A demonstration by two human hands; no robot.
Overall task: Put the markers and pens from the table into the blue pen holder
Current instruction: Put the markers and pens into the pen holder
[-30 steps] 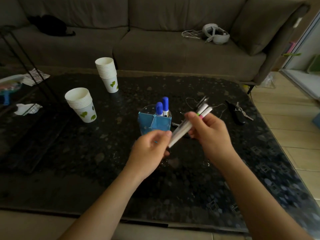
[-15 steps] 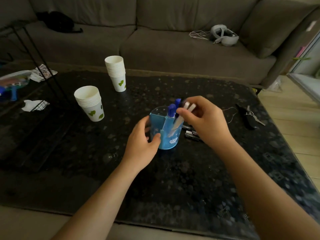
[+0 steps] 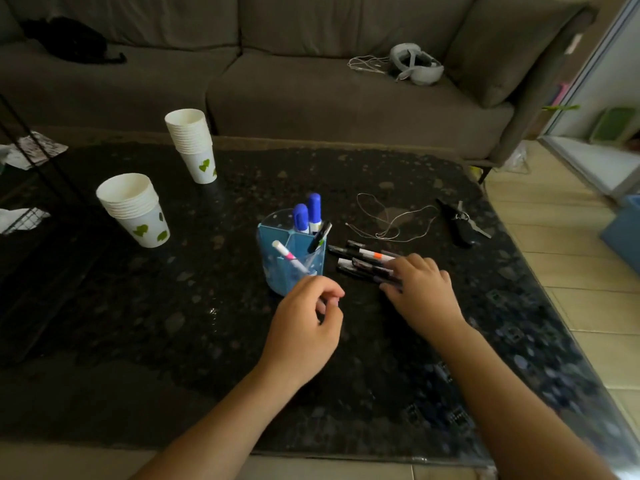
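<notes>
Your right hand (image 3: 420, 292) lies flat and spread over the near end of the loose pens (image 3: 363, 261) on the table (image 3: 173, 323), fingers resting on them but not yet closed round any. Your left hand (image 3: 304, 327) hovers just in front of the blue pen holder (image 3: 294, 258), loosely curled and empty, not touching it.

The loose pens sit in a small cluster just right of the blue pen holder. I'd judge them light, stiff and smooth, so they'll roll on the glossy table and slip against each other if you pinch only one end. Gather a few together round the middle of their barrels, thumb underneath, and keep them parallel. The blue pen holder looks like light plastic and could tip or slide, so steady its wall with your left hand as you drop them in.

Inside it now stand two blue-capped markers (image 3: 307, 214) at the back, a dark pen (image 3: 320, 237) leaning right, and a pink-banded marker (image 3: 289, 256) slanting in the front compartment.

Half a second ago your right hand was at the rim lowering white markers in while your left gripped the side; both have since let go, and your right has moved to the cluster.
</notes>
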